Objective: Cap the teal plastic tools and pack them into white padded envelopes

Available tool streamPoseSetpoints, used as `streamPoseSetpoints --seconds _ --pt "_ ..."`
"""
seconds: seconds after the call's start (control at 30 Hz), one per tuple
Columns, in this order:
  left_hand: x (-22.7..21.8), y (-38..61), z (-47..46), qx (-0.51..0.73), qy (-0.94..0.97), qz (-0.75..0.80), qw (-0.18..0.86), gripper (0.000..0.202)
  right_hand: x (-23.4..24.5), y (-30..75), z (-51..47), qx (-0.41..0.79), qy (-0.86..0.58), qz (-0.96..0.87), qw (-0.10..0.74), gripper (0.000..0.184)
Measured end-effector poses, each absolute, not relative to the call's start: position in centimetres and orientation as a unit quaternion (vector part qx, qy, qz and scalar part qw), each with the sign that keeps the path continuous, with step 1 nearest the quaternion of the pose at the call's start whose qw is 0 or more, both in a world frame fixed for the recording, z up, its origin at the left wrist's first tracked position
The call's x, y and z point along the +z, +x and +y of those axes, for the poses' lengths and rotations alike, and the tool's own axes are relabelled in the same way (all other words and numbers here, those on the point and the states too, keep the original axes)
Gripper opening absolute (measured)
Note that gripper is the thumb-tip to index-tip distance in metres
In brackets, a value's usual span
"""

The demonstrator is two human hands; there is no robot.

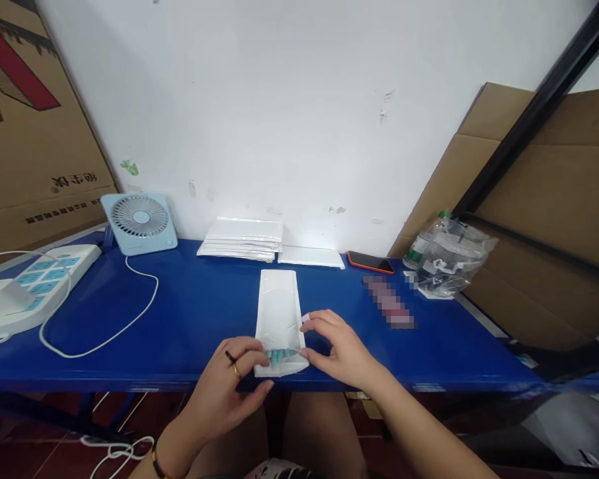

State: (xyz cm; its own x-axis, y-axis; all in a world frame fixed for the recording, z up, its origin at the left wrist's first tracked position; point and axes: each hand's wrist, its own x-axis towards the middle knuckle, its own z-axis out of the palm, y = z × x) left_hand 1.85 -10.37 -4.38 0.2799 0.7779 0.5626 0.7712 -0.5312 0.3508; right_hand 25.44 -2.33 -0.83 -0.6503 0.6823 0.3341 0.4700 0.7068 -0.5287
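Observation:
A long white padded envelope (278, 306) lies on the blue table (190, 313), its open mouth toward me at the near edge. Teal pen-like items (281, 356) show just inside the mouth. My left hand (234, 382), with a ring on one finger, has its fingers curled and pinches the mouth's left corner. My right hand (342, 349) pinches the right corner of the mouth with thumb and fingertips.
A stack of white envelopes (242, 239) and a single one (311, 257) lie by the wall. A small blue fan (140, 223) and a power strip (27, 283) with a white cable are left. A phone (370, 262), bottle and plastic bag (449, 259) are right. Cardboard leans on both sides.

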Motion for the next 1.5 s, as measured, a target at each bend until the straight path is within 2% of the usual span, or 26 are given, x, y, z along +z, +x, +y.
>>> streamPoseSetpoints --seconds 0.1,0.17,0.33,0.5,0.67,0.83,0.97,1.07,1.17,1.23,1.33,1.5 --pt "-6.0 1.3 -11.2 0.331 0.83 0.446 -0.045 0.021 -1.8 23.2 -2.2 0.155 -0.301 -0.912 0.233 0.062" --pt "-6.8 1.3 -11.3 0.333 0.83 0.444 -0.051 0.02 -2.5 21.6 -1.8 0.13 -0.282 -0.927 0.209 0.07" --pt "-7.6 1.4 -11.1 0.349 0.822 0.447 -0.05 0.018 -2.6 19.8 -0.7 0.088 -0.286 -0.937 0.178 0.039" --pt "-7.5 1.3 -11.2 0.351 0.826 0.439 -0.044 0.023 -2.5 19.3 -1.2 0.081 -0.308 -0.925 0.208 0.054" --pt "-7.5 1.2 -11.3 0.351 0.824 0.443 -0.033 0.023 -2.8 18.6 -1.9 0.054 -0.339 -0.913 0.219 0.033" --pt "-7.7 1.0 -11.3 0.347 0.827 0.443 -0.02 0.022 -2.6 20.2 -1.2 0.102 -0.27 -0.936 0.2 0.05" --pt "-7.8 1.1 -11.1 0.343 0.826 0.447 -0.027 0.02 -2.9 21.2 -0.5 0.111 -0.29 -0.927 0.209 0.039" --pt "-7.7 1.2 -11.1 0.339 0.814 0.47 -0.039 0.023 -2.6 22.2 -0.7 0.163 -0.281 -0.914 0.242 0.037" --pt "-7.1 1.2 -10.9 0.331 0.796 0.505 -0.045 0.033 -2.1 24.0 -1.3 0.249 -0.251 -0.903 0.242 0.047" --pt "-6.5 1.2 -10.7 0.305 0.798 0.519 -0.027 0.031 -2.2 25.0 -1.6 0.284 -0.241 -0.898 0.235 0.034" --pt "-5.2 1.3 -10.1 0.271 0.801 0.533 0.029 0.016 -2.8 25.4 -1.7 0.306 -0.256 -0.879 0.261 0.009" --pt "-3.6 2.1 -8.2 0.26 0.733 0.618 0.119 0.024 -3.8 24.1 -1.2 0.28 -0.325 -0.843 0.324 0.009"
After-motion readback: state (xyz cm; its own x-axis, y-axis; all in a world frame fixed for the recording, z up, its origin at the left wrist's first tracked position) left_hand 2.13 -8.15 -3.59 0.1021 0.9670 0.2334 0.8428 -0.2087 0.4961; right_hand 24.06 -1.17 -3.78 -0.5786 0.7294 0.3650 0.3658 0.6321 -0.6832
